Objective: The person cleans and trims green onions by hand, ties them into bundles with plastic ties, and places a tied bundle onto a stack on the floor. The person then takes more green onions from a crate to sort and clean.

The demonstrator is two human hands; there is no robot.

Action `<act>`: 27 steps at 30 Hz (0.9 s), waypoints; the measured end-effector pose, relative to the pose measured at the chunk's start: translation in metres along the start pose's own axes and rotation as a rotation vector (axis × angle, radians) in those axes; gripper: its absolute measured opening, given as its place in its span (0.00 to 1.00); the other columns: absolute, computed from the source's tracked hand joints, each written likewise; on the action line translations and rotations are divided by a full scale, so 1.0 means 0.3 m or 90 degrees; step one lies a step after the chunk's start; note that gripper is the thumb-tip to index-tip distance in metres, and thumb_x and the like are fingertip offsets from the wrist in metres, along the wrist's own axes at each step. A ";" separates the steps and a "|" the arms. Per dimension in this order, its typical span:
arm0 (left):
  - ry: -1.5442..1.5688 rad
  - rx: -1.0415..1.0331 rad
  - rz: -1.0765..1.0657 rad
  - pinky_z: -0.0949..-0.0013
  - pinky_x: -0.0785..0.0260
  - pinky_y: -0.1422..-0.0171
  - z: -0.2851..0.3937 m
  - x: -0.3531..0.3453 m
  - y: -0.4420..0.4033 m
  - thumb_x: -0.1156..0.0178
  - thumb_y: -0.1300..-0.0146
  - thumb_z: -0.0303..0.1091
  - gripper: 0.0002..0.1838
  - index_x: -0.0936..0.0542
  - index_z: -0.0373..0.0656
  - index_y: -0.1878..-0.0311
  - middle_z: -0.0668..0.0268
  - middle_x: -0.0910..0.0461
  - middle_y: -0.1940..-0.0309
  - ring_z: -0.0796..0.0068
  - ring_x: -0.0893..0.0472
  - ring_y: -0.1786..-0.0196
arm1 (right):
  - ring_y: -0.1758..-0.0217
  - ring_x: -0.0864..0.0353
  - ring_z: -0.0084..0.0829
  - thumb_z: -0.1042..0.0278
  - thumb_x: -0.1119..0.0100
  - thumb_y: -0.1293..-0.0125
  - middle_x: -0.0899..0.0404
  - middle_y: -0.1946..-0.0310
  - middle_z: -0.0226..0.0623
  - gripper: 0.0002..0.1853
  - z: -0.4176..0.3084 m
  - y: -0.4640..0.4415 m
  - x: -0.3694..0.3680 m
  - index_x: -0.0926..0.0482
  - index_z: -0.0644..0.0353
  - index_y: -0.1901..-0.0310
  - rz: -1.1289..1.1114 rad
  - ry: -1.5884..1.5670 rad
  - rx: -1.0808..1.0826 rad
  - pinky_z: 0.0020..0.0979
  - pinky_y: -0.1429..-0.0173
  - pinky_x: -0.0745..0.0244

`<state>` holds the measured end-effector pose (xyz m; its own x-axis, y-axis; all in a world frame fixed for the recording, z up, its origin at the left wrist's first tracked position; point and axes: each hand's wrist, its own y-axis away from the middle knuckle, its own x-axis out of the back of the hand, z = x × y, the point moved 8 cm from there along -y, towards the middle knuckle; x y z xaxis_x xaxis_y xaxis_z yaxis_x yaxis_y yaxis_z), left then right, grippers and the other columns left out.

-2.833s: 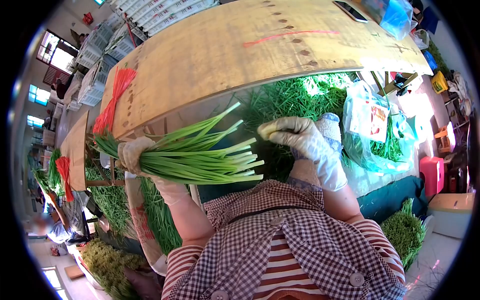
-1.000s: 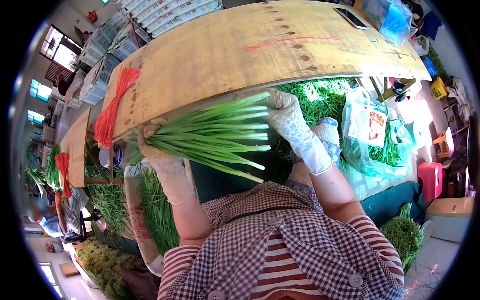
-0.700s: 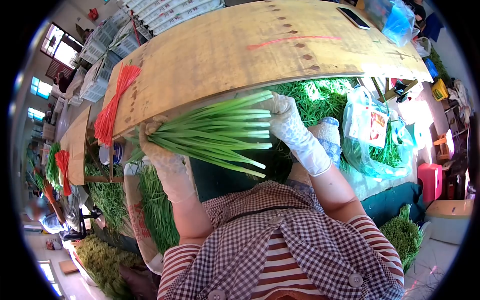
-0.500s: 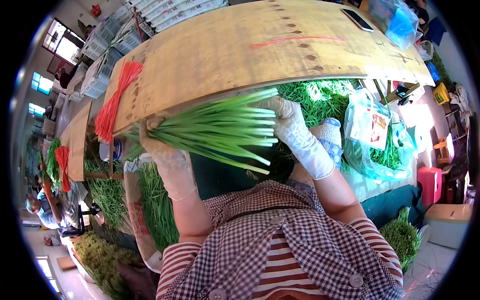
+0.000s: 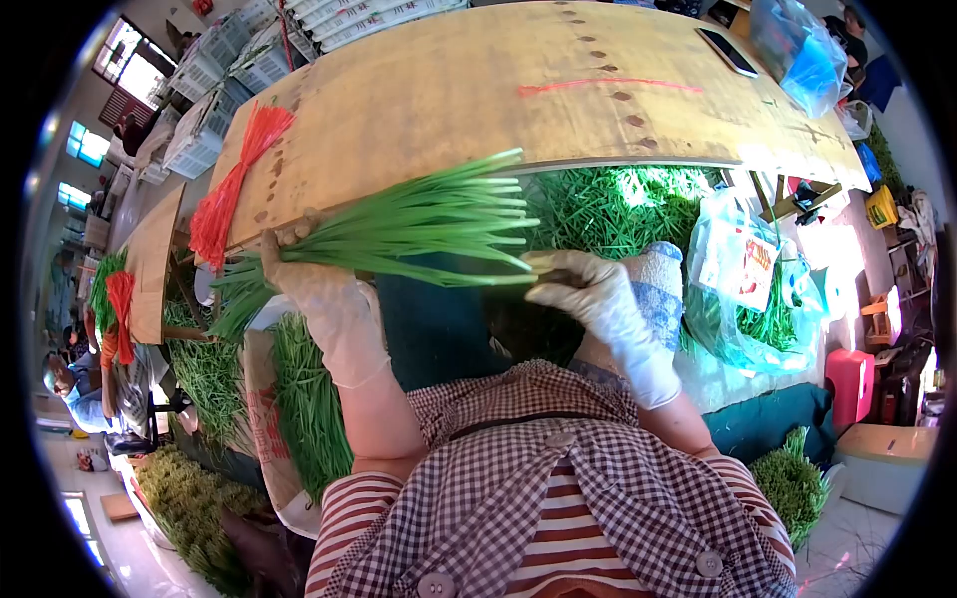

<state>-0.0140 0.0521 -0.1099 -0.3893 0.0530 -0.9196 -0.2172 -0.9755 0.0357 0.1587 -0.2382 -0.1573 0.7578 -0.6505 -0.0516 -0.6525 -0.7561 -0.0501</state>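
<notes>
My left hand (image 5: 304, 264), in a pale glove, is wrapped round a bunch of green chives (image 5: 419, 224). The bunch lies sideways just over the near edge of the wooden table, its pale cut ends fanned out to the right. My right hand (image 5: 588, 294), also gloved, is at the lower right of those ends. Its thumb and fingers come together at the tip of the lowest chive stalk (image 5: 488, 280), which stands a little apart from the others. The leafy ends hang down to the left, below my left hand.
Red ties (image 5: 237, 189) lie at the table's left end, with a single red strand (image 5: 608, 87) and a phone (image 5: 727, 52) farther back. Loose greens (image 5: 618, 209) fill the space beyond my right hand. A plastic bag (image 5: 743, 269) stands at right. Another person (image 5: 85, 394) sits far left.
My right hand has moved down from the upper cut ends to the lowest stalk. The bunch has shifted slightly left, and my left hand still grips it.
</notes>
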 end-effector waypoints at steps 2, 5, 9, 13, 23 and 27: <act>0.007 0.007 -0.006 0.66 0.27 0.60 -0.020 -0.011 0.011 0.51 0.34 0.38 0.16 0.33 0.48 0.80 0.73 0.33 0.85 0.73 0.30 0.80 | 0.56 0.17 0.25 0.66 0.30 0.43 0.14 0.61 0.38 0.15 -0.035 0.004 -0.049 0.16 0.62 0.56 0.008 0.113 0.065 0.26 0.50 0.22; 0.034 0.025 0.010 0.66 0.27 0.60 -0.040 -0.016 0.022 0.50 0.34 0.38 0.16 0.33 0.48 0.80 0.73 0.33 0.85 0.72 0.31 0.80 | 0.59 0.18 0.21 0.69 0.32 0.41 0.14 0.62 0.38 0.13 -0.010 -0.020 -0.080 0.16 0.63 0.56 0.007 0.204 -0.002 0.25 0.52 0.23; 0.026 -0.003 0.007 0.61 0.28 0.58 -0.016 0.000 -0.006 0.50 0.36 0.36 0.17 0.33 0.46 0.82 0.71 0.34 0.87 0.70 0.31 0.80 | 0.60 0.18 0.23 0.71 0.33 0.40 0.15 0.64 0.36 0.13 0.108 -0.039 -0.094 0.18 0.67 0.55 -0.002 -0.019 -0.155 0.25 0.53 0.24; 0.018 -0.019 0.031 0.58 0.29 0.57 -0.002 0.000 0.014 0.50 0.37 0.35 0.17 0.33 0.46 0.83 0.70 0.34 0.87 0.69 0.30 0.80 | 0.62 0.19 0.22 0.75 0.33 0.41 0.16 0.65 0.35 0.13 0.110 -0.028 -0.123 0.19 0.69 0.54 0.016 -0.189 -0.149 0.23 0.55 0.24; 0.008 0.001 0.031 0.68 0.31 0.69 -0.030 0.026 -0.002 0.49 0.36 0.37 0.16 0.33 0.49 0.81 0.73 0.33 0.86 0.73 0.30 0.79 | 0.68 0.19 0.22 0.70 0.34 0.38 0.16 0.69 0.36 0.10 0.173 0.002 -0.164 0.18 0.68 0.59 -0.104 -0.253 -0.309 0.22 0.61 0.21; -0.002 0.003 0.017 0.64 0.30 0.65 -0.024 0.025 -0.002 0.48 0.37 0.38 0.17 0.34 0.50 0.82 0.73 0.34 0.86 0.72 0.29 0.79 | 0.70 0.20 0.22 0.68 0.34 0.37 0.17 0.68 0.36 0.11 0.189 0.008 -0.185 0.18 0.67 0.59 -0.124 -0.298 -0.300 0.22 0.63 0.22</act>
<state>-0.0103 0.0514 -0.1197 -0.3974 0.0283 -0.9172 -0.2113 -0.9755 0.0614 0.1149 -0.1998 -0.2109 0.7093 -0.4798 -0.5164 -0.3515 -0.8758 0.3308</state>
